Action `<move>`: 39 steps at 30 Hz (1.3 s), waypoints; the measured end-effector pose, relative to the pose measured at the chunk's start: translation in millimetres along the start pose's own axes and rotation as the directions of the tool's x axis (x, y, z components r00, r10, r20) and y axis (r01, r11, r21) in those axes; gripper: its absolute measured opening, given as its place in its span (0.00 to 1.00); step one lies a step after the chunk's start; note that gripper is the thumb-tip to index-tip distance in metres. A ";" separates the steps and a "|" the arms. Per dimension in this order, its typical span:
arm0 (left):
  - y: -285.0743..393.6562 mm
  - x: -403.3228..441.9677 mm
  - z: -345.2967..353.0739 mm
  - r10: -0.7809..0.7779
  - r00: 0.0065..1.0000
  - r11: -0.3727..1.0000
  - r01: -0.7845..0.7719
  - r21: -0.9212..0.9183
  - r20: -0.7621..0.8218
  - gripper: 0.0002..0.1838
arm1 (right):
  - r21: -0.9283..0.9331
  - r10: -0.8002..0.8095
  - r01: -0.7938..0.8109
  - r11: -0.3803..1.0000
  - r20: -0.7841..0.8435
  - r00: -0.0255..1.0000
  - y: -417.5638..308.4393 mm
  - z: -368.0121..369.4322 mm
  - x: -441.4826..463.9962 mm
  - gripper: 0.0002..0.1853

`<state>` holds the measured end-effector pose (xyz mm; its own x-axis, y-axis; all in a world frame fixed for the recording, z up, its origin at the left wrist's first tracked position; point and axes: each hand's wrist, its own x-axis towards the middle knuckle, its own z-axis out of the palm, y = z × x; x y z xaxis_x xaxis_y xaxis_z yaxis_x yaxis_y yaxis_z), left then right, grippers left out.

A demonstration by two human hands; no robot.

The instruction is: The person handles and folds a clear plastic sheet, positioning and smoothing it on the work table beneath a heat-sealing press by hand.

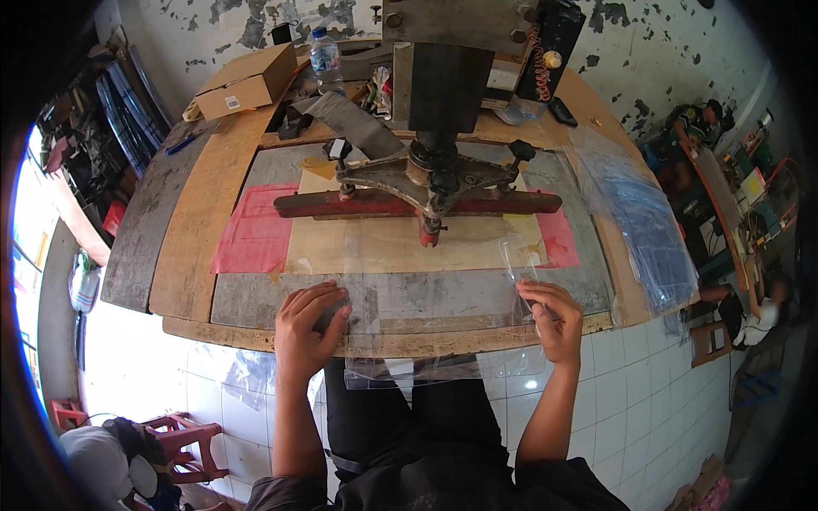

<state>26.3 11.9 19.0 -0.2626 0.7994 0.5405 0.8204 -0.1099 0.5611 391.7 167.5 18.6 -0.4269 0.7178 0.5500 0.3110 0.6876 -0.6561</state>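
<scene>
A clear plastic sheet (426, 332) lies over the near part of the grey press bed (247, 298) and hangs past the table's front edge, above my lap. My left hand (308, 328) is at the sheet's left edge, fingers bent and thumb curled toward them; its grip is partly hidden. On the other side, my right hand (555, 319) pinches the sheet's right edge between thumb and fingers. Ahead of both hands is a press head with a long red bar (503, 203), raised over a tan pad (341, 247) with pink ends (256, 230).
Stacked clear bluish plastic (643, 230) lies on the table's right side. At the back are a cardboard box (247, 78), a water bottle (325, 60) and a black phone (562, 111). A blue pen (181, 143) lies left. Other people sit at right and lower left, near a red stool (187, 443).
</scene>
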 end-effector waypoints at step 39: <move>-8.8 -10.4 0.9 -0.077 0.995 0.997 0.079 0.025 -0.059 0.18 | -0.131 0.466 -0.450 0.883 0.134 0.875 75.6 6.2 94.3 0.31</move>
<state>22.2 5.1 7.9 -0.3546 0.7695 0.5311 0.8093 -0.0319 0.5865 369.6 286.5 17.6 -0.3424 0.9335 0.1062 0.5778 0.2983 -0.7597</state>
